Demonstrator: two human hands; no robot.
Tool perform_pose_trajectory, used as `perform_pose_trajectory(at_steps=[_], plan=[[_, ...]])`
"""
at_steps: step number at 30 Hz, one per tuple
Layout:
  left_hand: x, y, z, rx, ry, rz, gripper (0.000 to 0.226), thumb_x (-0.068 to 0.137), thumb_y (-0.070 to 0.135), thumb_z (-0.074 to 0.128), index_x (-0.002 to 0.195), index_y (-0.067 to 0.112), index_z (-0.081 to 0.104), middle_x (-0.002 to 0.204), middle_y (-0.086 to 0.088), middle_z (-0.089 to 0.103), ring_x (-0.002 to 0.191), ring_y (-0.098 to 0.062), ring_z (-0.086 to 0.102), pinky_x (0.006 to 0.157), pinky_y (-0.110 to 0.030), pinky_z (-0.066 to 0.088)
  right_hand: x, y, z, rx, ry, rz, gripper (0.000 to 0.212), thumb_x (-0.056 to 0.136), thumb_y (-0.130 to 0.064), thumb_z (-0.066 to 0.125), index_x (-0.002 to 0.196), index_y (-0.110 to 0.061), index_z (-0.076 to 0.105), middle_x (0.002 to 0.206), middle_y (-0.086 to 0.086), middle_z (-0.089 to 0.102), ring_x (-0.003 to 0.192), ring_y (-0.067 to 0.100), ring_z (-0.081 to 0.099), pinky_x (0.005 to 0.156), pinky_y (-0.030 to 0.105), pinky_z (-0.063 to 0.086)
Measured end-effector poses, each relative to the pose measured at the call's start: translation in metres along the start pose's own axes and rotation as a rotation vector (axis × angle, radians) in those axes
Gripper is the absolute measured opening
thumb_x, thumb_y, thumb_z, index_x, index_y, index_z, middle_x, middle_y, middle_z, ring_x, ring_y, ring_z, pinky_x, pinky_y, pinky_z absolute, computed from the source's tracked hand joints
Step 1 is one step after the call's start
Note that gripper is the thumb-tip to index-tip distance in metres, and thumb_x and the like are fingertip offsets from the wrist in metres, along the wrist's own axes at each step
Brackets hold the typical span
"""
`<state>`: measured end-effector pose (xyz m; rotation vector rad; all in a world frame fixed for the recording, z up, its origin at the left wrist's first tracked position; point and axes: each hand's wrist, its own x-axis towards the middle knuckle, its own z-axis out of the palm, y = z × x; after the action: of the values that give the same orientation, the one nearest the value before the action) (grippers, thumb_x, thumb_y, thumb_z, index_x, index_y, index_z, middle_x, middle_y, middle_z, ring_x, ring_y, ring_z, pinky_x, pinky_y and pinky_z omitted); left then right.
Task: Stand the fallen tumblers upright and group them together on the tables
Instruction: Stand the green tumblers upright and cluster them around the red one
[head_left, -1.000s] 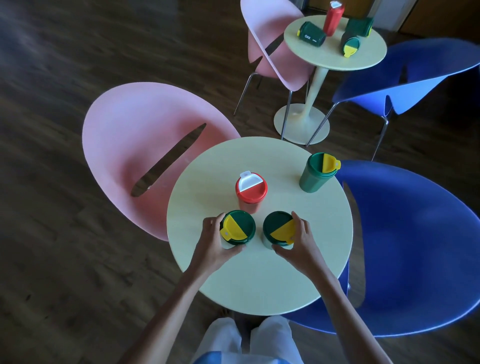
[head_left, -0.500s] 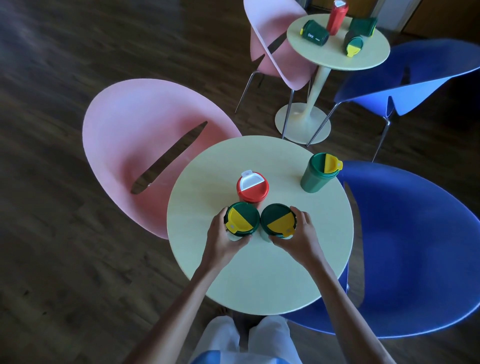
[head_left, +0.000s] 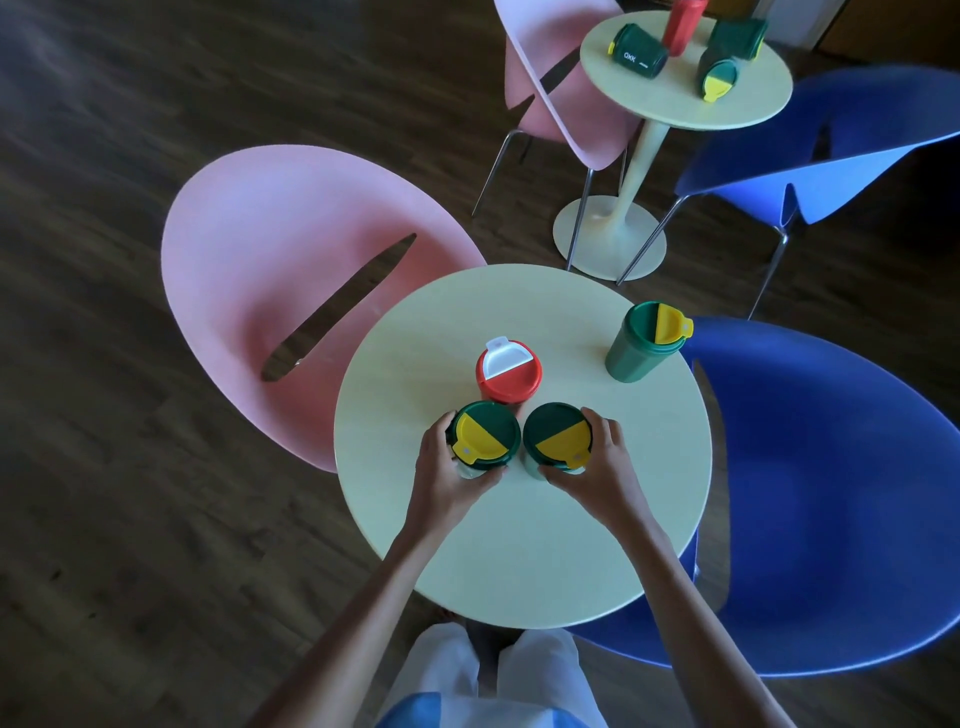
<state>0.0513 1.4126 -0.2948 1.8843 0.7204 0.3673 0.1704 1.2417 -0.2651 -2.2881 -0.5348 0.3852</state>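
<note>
On the near round table (head_left: 519, 561) stand two upright green tumblers with green-and-yellow lids, side by side. My left hand (head_left: 447, 480) grips the left green tumbler (head_left: 485, 434). My right hand (head_left: 597, 467) grips the right green tumbler (head_left: 557, 435). A red tumbler (head_left: 509, 370) with a white flap stands upright just behind them, almost touching. A third green tumbler (head_left: 644, 340) stands alone at the table's far right edge. On the far table (head_left: 670, 111) three green tumblers lie on their sides, such as the nearest one (head_left: 719, 75), around an upright red one (head_left: 684, 23).
A pink chair (head_left: 291, 291) sits left of the near table and a blue chair (head_left: 831, 493) sits on its right. Another pink chair (head_left: 561, 98) and blue chair (head_left: 831, 161) flank the far table. The floor is dark wood.
Both hands have slid the two green tumblers toward each other and toward the red one; the tumblers now stand nearly touching.
</note>
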Motion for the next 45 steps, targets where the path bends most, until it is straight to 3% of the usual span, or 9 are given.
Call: perform_pose_trajectory(at_steps=[5, 13, 22, 30, 33, 37, 42, 45], plan=[[-0.004, 0.002, 0.002, 0.012, 0.025, 0.006, 0.087, 0.056, 0.048, 0.082, 0.129, 0.028, 0.039, 0.124, 0.01, 0.046, 0.115, -0.009, 0.048, 0.087, -0.039, 0.054, -0.001, 0.003, -0.002, -0.016, 0.002, 0.014, 0.09, 0.063, -0.035, 0.085, 0.136, -0.016, 0.036, 0.129, 0.004, 0.042, 0.113, 0.019, 0.047, 0.088, 0.027, 0.045], [-0.002, 0.001, 0.002, -0.031, 0.012, -0.002, 0.086, 0.06, 0.036, 0.087, 0.131, 0.029, 0.04, 0.125, 0.009, 0.047, 0.116, -0.009, 0.051, 0.086, -0.025, 0.053, 0.001, 0.004, -0.006, 0.0, -0.045, -0.018, 0.089, 0.065, -0.029, 0.084, 0.138, -0.014, 0.035, 0.131, 0.003, 0.042, 0.109, 0.007, 0.04, 0.089, 0.018, 0.036], [0.0, 0.0, -0.001, -0.053, -0.018, -0.002, 0.086, 0.061, 0.033, 0.088, 0.132, 0.027, 0.04, 0.129, 0.005, 0.048, 0.116, -0.009, 0.053, 0.084, -0.017, 0.052, 0.009, 0.007, -0.009, -0.007, -0.11, -0.04, 0.091, 0.066, -0.03, 0.083, 0.141, -0.017, 0.033, 0.137, 0.001, 0.041, 0.12, 0.013, 0.044, 0.09, 0.017, 0.035], [0.001, 0.001, -0.003, -0.027, -0.038, 0.004, 0.086, 0.061, 0.035, 0.087, 0.132, 0.027, 0.039, 0.128, 0.007, 0.047, 0.117, -0.01, 0.052, 0.086, -0.022, 0.054, 0.007, 0.008, -0.008, -0.006, -0.116, -0.025, 0.096, 0.067, -0.032, 0.083, 0.144, -0.018, 0.028, 0.14, 0.001, 0.037, 0.124, 0.013, 0.041, 0.093, 0.019, 0.037], [0.0, 0.004, -0.003, 0.045, -0.047, 0.003, 0.092, 0.06, 0.05, 0.082, 0.135, 0.026, 0.035, 0.132, 0.009, 0.045, 0.119, -0.006, 0.047, 0.091, -0.029, 0.052, 0.006, 0.009, -0.01, -0.022, -0.116, -0.028, 0.102, 0.066, -0.039, 0.082, 0.146, -0.021, 0.023, 0.14, -0.001, 0.036, 0.125, 0.012, 0.041, 0.094, 0.024, 0.041], [0.003, 0.014, -0.006, 0.065, -0.01, -0.015, 0.099, 0.062, 0.061, 0.071, 0.141, 0.016, 0.032, 0.135, 0.001, 0.043, 0.121, -0.009, 0.045, 0.096, -0.024, 0.042, 0.018, 0.008, -0.026, 0.042, -0.028, 0.043, 0.089, 0.071, -0.044, 0.077, 0.144, -0.021, 0.03, 0.136, -0.001, 0.043, 0.12, 0.013, 0.048, 0.093, 0.039, 0.048], [0.041, 0.04, -0.008, 0.145, 0.038, 0.09, 0.084, 0.071, 0.058, 0.061, 0.136, 0.01, 0.041, 0.132, -0.006, 0.048, 0.124, -0.015, 0.044, 0.099, -0.024, 0.038, 0.066, 0.007, -0.074, -0.099, 0.249, 0.035, 0.055, 0.08, -0.039, 0.068, 0.124, -0.013, 0.048, 0.118, 0.006, 0.058, 0.107, 0.023, 0.055, 0.083, 0.037, 0.047], [0.076, 0.055, -0.003, 0.31, -0.032, 0.129, 0.087, 0.065, 0.06, 0.059, 0.135, 0.011, 0.042, 0.13, -0.01, 0.049, 0.124, -0.022, 0.042, 0.1, -0.032, 0.038, 0.102, 0.013, -0.095, -0.246, 0.324, 0.088, 0.061, 0.078, -0.038, 0.068, 0.127, -0.009, 0.045, 0.122, 0.015, 0.051, 0.116, 0.034, 0.045, 0.091, 0.044, 0.043]])
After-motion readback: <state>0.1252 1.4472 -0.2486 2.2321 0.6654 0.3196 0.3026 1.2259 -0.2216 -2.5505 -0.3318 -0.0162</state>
